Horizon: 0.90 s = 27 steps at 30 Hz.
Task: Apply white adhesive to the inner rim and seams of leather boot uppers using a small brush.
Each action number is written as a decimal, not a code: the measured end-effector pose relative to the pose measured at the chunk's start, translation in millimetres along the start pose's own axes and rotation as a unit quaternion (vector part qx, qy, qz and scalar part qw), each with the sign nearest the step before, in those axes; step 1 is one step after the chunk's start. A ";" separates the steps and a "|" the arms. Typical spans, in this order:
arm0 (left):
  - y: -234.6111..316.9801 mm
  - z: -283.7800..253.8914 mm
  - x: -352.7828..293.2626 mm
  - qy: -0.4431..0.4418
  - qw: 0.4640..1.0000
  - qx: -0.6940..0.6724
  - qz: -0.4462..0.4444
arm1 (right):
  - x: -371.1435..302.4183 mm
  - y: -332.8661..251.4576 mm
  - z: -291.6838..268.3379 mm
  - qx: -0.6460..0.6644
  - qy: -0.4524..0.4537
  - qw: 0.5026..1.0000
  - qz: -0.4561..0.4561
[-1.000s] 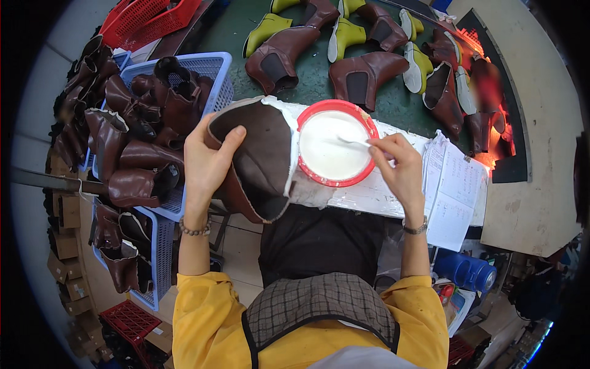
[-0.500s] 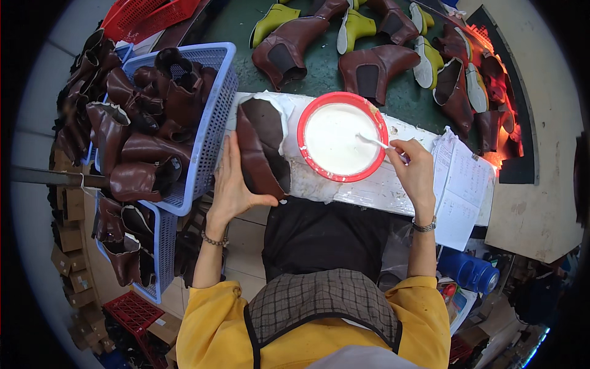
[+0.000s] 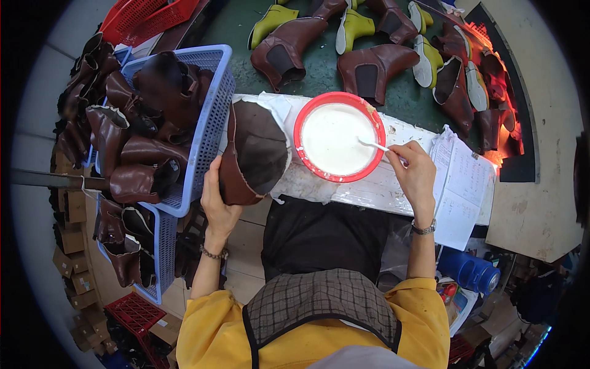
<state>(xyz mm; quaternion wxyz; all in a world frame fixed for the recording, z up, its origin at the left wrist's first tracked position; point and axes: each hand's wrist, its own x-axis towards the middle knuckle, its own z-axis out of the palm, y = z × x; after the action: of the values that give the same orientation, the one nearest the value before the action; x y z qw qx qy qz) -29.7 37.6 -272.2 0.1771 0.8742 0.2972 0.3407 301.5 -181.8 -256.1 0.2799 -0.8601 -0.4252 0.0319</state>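
Note:
My left hand (image 3: 216, 203) is closed on the near left side of a brown leather boot upper (image 3: 257, 147), its dark inner lining facing up at me. The upper is tilted over the left end of the white work surface. To its right sits a red bowl (image 3: 338, 178) of thick white liquid (image 3: 332, 138). My right hand (image 3: 413, 175) pinches a thin white stick-like tool (image 3: 372, 145) at the bowl's right rim. The tool's far end dips into the liquid, so its tip cannot be made out.
Blue baskets (image 3: 215, 104) piled with brown boot uppers stand at the left. Beyond the bowl, brown boots (image 3: 376, 71) and yellow-green lasts (image 3: 355, 29) lie on a green table. An open notebook (image 3: 460, 190) lies at the right, near an orange glow.
The boot upper has been lifted and turned so its opening faces up more. My left hand has shifted toward me and closed on its edge. The right hand stays almost in place.

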 end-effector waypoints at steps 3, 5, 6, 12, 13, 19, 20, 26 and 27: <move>9.3 -8.8 0.2 0.038 0.998 0.005 0.039 | 0.7 -5.7 -2.6 0.047 0.042 0.998 0.016; 12.2 -12.9 0.1 0.060 0.995 -0.019 0.071 | 0.9 -14.3 -1.6 0.189 0.053 0.980 0.002; 15.8 -13.4 2.0 0.069 0.994 -0.019 0.086 | 1.2 -20.8 0.6 0.189 0.054 0.980 0.002; 35.5 -9.6 10.4 0.082 0.985 -0.050 0.144 | 0.3 -52.2 4.0 0.341 -0.013 0.938 -0.066; 36.0 -8.2 10.7 0.090 0.982 -0.062 0.155 | 2.1 -49.6 4.3 0.339 -0.009 0.938 -0.065; 36.2 -5.7 12.8 0.083 0.972 -0.120 0.185 | 24.7 -34.9 10.6 0.286 0.109 0.948 -0.091; 38.4 -1.7 13.7 0.096 0.974 -0.129 0.162 | 27.1 -40.2 6.7 0.297 0.117 0.944 -0.088; 58.1 15.2 33.3 0.163 0.975 -0.099 0.115 | 5.2 -50.5 7.0 0.311 0.127 0.932 -0.137; 57.1 18.3 35.0 0.188 0.970 -0.098 0.120 | -0.5 -50.8 8.9 0.311 0.127 0.932 -0.138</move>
<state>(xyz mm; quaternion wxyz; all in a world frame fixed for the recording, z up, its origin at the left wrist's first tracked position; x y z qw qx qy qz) 26.6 14.7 -238.7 0.1609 0.8019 0.1829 0.5456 262.4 -153.7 -237.8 0.5870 -0.6596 -0.4692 0.0145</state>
